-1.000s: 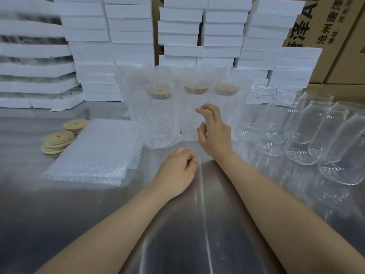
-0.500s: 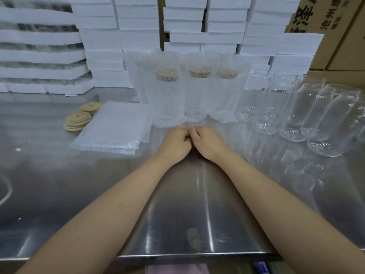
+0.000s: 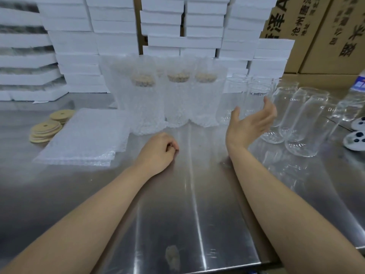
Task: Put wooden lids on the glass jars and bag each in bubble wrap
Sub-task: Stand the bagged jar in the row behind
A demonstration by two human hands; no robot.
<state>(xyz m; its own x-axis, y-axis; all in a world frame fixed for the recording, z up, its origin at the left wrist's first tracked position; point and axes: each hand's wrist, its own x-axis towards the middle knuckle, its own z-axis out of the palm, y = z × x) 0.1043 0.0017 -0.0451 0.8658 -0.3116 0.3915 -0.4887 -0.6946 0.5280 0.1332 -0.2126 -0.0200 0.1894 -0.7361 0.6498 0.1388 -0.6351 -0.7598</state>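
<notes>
On the table (image 3: 187, 214), the left hand (image 3: 158, 153) is resting curled in a fist, nothing showing inside it. The right hand (image 3: 248, 125), touching it a half-second ago, is lifting open and empty beside the bare jars (image 3: 304, 119). Lids (image 3: 46, 128) and flat bags (image 3: 85, 139) are lying left. Three bagged jars (image 3: 175, 99) are standing behind, blurred by wrap.

i count at least three lidded jars (image 3: 178, 99) upright in bubble wrap, in a row at centre back. bare glass jars (image 3: 302, 119) stand clustered just right of them. wooden lids (image 3: 46, 129) lie stacked far left, touching the flat bubble wrap bags (image 3: 87, 135).
</notes>
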